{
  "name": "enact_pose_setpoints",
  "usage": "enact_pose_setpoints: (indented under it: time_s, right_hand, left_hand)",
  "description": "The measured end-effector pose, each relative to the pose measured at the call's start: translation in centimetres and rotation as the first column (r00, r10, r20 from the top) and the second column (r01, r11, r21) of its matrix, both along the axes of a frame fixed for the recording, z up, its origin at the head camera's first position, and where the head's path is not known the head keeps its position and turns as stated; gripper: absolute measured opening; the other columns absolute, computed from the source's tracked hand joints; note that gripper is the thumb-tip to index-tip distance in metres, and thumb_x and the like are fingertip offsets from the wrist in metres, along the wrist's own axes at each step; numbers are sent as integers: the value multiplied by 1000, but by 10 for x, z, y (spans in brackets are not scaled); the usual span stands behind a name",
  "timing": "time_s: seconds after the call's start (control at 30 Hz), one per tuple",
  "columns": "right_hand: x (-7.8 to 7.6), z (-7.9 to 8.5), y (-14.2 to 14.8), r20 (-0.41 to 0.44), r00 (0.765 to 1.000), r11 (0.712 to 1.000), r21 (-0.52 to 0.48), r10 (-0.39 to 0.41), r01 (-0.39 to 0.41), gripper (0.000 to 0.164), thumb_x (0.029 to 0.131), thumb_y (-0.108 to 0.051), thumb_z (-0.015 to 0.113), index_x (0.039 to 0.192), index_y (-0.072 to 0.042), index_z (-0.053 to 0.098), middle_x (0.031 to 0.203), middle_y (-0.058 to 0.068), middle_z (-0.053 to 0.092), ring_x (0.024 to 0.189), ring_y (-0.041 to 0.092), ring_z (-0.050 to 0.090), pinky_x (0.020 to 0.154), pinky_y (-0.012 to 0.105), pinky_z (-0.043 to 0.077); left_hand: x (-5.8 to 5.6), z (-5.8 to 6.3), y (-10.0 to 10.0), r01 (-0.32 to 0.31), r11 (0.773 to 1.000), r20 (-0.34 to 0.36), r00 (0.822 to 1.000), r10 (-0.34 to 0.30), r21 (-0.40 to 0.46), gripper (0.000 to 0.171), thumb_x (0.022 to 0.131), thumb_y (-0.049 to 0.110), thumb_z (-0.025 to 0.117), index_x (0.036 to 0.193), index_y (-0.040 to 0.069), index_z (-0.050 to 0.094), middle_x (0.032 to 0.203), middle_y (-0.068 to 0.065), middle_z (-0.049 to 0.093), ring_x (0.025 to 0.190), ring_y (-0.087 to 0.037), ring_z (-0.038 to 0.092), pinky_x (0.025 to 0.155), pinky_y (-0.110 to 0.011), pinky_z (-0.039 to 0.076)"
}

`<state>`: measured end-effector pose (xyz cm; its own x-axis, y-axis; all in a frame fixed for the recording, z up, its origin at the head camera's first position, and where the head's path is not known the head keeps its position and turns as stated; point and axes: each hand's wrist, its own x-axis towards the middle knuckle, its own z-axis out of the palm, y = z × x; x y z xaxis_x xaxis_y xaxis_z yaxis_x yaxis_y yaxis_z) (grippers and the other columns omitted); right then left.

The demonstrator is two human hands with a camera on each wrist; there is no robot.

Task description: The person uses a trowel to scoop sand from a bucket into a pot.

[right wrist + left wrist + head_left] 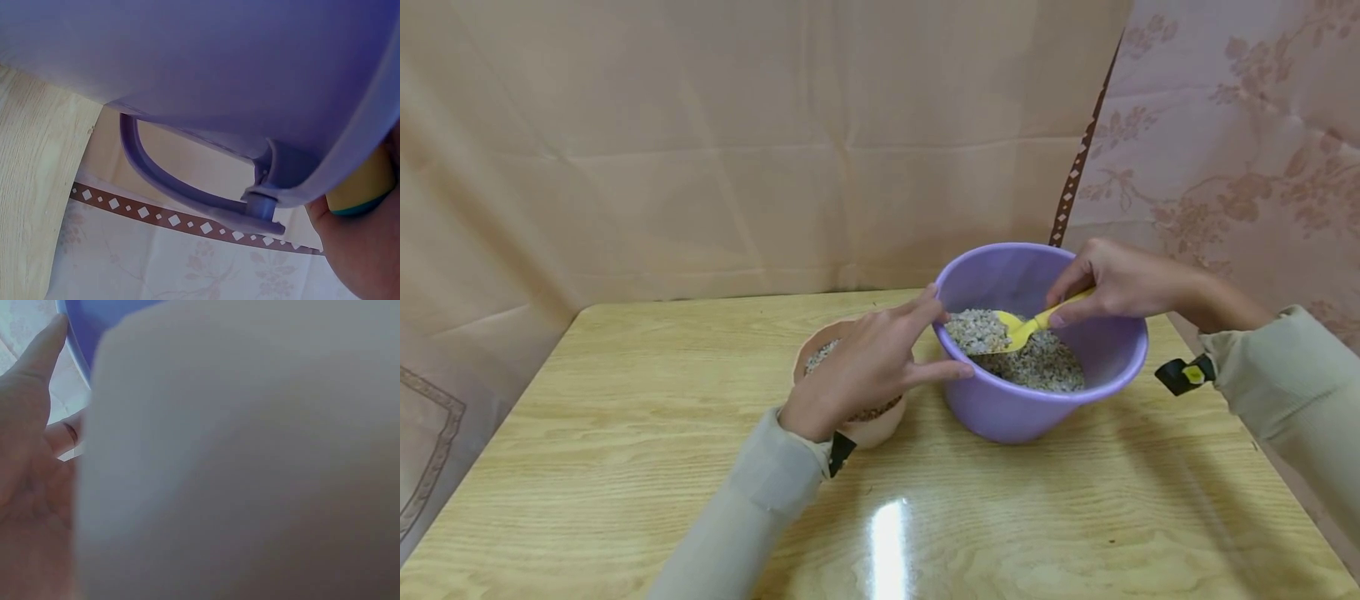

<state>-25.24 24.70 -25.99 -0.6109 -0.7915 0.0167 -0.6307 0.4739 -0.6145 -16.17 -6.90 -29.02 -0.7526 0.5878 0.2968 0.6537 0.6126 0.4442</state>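
Observation:
A purple bucket, partly filled with coarse gravel, stands on the table. My right hand grips the handle of a yellow hand trowel above the gravel. The trowel's blade bears a heap of pale gravel near the bucket's left rim. With thumb and fingers spread fairly straight, my left hand touches that rim. Beneath the left hand is a peach-coloured pot with gravel in it, partly hidden by the hand. In the right wrist view, the trowel's yellow grip shows inside the hand.
The wooden table has its back edge along a beige curtain. A floral cloth hangs on the right. The bucket's purple carrying handle hangs at its side. A blurred pale surface fills most of the left wrist view.

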Motion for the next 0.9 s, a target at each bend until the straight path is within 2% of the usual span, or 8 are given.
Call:
enact_pose_setpoints:
  time_s: [0.07, 0.2, 0.37, 0.53, 0.63, 0.9]
  right_hand:
    - [0, 0, 0, 0, 1000, 1000, -6, 0, 0, 11, 83, -10, 81, 93, -6, 80, 82, -3, 76, 69, 15, 72, 60, 27, 57]
    - [0, 0, 1, 3, 1000, 1000, -17, -3, 3, 10, 84, -9, 80, 93, -6, 80, 82, -2, 76, 67, 15, 72, 58, 28, 57]
    - [0, 1, 2, 2, 1000, 1000, -24, 1, -1, 10, 84, -10, 80, 93, -7, 80, 80, -2, 76, 64, 18, 71, 56, 28, 56]
    - [-1, 3, 4, -15, 1000, 1000, -25, -4, 4, 10, 83, -8, 81, 93, -7, 80, 80, 0, 76, 66, 17, 71, 57, 27, 56]
    - [-1, 5, 3, -24, 999, 1000, -17, -23, 22, 11, 82, -8, 81, 93, -6, 79, 80, -2, 76, 67, 17, 71, 58, 27, 57]
    - [1, 9, 3, -27, 998, 999, -11, -50, 50, 12, 82, -8, 82, 94, -6, 79, 82, -2, 76, 69, 16, 72, 60, 27, 57]
  left_hand:
    - [0, 0, -1, -3, 1000, 10, 1000, 3, 1, 61, 88, 58, 67, 135, 22, 52, 126, 5, 61, 56, -4, 50, 57, -24, 46]
    - [0, -1, -1, -3, 1000, 26, 1000, 2, 17, 55, 88, 57, 68, 126, 20, 56, 127, 4, 61, 56, -3, 51, 56, -23, 46]
    - [0, -1, -2, 1, 1000, 36, 999, -2, 24, 54, 88, 57, 68, 125, 20, 56, 116, 7, 60, 53, -2, 49, 54, -23, 45]
    - [1, -2, 0, -8, 1000, 12, 1000, 8, 15, 51, 88, 58, 68, 121, 21, 54, 106, 10, 58, 51, -2, 48, 51, -22, 44]
    - [-1, -1, 0, 0, 1000, -2, 1000, 0, 15, 51, 88, 56, 69, 120, 20, 54, 107, 10, 59, 52, -3, 49, 51, -22, 44]
    - [-4, -2, -1, 8, 999, 25, 1000, -9, 32, 50, 88, 57, 69, 118, 20, 56, 107, 9, 59, 51, -2, 45, 53, -23, 44]
